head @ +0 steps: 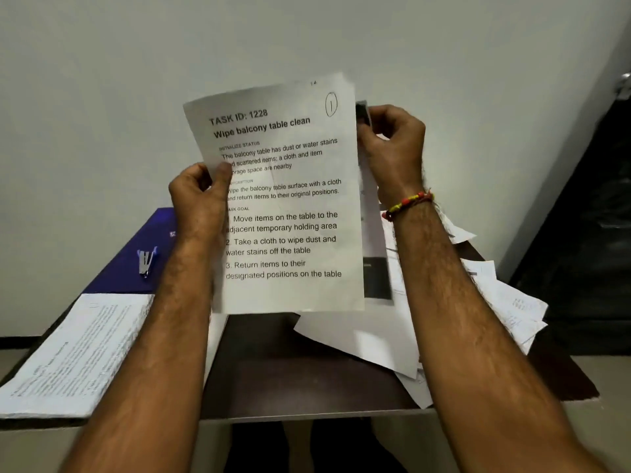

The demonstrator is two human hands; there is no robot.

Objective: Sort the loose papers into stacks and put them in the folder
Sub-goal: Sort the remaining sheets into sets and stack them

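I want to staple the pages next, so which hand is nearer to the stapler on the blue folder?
Left. The left hand holds the sheet just above and right of the stapler; the right hand is far across, behind the sheet.

One head-worn camera looks forward and down, close over the counter (307, 380), facing the far wall (136, 80).

Left hand (201, 196) pinches a printed sheet (286, 199) upright (headed "TASK ID: 1228"); right hand (392, 145) holds another behind.

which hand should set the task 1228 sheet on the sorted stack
Left. The left hand already pinches the sheet, and the stack lies on its side. The right hand holds another paper.
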